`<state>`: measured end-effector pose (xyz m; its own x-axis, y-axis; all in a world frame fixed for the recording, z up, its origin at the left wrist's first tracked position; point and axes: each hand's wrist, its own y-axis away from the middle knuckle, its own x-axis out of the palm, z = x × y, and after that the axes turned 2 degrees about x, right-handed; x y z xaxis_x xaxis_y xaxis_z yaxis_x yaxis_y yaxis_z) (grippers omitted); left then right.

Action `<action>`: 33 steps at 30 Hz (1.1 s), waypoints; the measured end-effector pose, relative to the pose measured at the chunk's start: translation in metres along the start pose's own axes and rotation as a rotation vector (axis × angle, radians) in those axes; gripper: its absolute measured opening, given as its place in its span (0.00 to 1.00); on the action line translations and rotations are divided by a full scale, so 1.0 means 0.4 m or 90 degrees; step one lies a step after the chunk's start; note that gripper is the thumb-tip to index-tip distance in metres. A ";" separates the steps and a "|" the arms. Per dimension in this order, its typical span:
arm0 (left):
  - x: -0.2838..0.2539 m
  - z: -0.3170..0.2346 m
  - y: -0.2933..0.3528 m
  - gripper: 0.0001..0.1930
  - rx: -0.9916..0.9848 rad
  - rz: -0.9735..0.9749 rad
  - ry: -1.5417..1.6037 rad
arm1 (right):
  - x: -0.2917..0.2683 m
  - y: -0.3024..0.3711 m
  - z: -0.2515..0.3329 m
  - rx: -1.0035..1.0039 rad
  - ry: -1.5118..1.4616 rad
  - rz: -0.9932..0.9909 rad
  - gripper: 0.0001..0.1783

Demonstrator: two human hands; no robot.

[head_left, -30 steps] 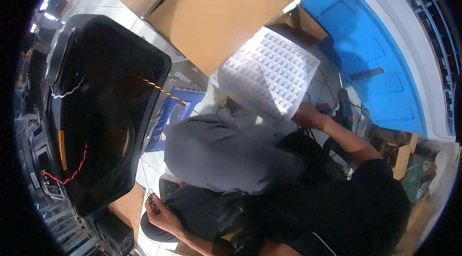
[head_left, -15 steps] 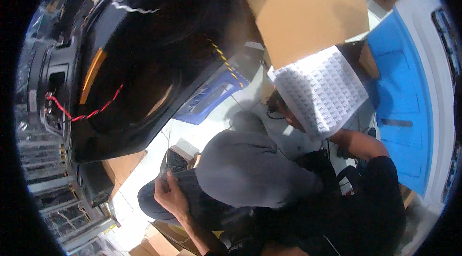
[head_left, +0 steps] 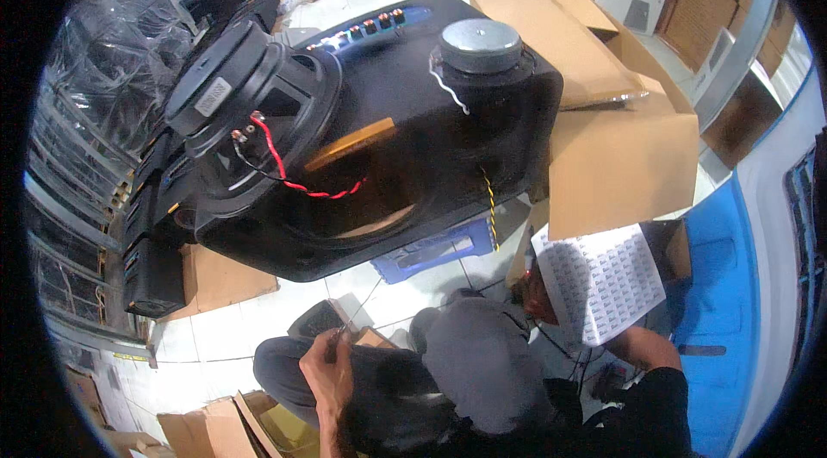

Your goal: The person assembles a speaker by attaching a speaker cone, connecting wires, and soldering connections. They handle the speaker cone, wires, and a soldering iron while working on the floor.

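Note:
My left hand [head_left: 327,376] is over my dark-trousered leg, its fingers closed in a pinch on a thin dark item too small to name. My right forearm [head_left: 642,346] runs beneath a white sheet of small repeated printed marks [head_left: 603,286]. Past the sheet's left edge, part of my right hand [head_left: 540,296] shows in shade; its grip is hidden. Ahead stands a black speaker cabinet [head_left: 431,139] with round openings. A large speaker driver [head_left: 228,100] with twisted red and black wires rests on its left side, and a smaller driver [head_left: 480,46] sits at its right.
A blue plastic stool [head_left: 431,253] is under the cabinet. Opened cardboard boxes [head_left: 624,174] stand to the right, beside a blue-and-white panel [head_left: 719,329]. Grey cloth [head_left: 487,355] covers a rounded shape between my arms. Another carton [head_left: 202,430] lies lower left; wrapped goods [head_left: 121,44] fill the far left.
The view has tilted upward, showing more of the cabinet, both drivers and the room behind. My left hand still pinches the thin item, and my right arm stays beneath the sheet.

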<state>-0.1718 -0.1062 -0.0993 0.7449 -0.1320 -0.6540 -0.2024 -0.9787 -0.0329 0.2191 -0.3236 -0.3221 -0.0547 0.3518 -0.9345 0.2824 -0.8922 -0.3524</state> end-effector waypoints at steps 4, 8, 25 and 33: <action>-0.006 -0.001 0.005 0.10 0.030 0.004 0.022 | 0.004 0.024 0.043 -0.002 -0.003 0.001 0.30; -0.010 0.013 0.007 0.10 0.047 -0.024 0.057 | 0.003 0.043 0.117 0.024 -0.043 -0.009 0.31; -0.108 -0.432 -0.079 0.07 0.503 -0.138 0.079 | -0.576 -0.143 0.271 0.461 -0.572 -0.159 0.10; -0.115 -0.791 -0.297 0.13 0.610 0.064 -0.165 | -0.767 -0.405 0.015 0.567 -0.336 -0.693 0.15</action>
<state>0.0191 -0.0335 0.1739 0.5576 -0.0580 -0.8281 -0.7695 -0.4104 -0.4894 0.1843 -0.2887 0.0215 -0.2324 0.9716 -0.0440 -0.7710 -0.2117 -0.6007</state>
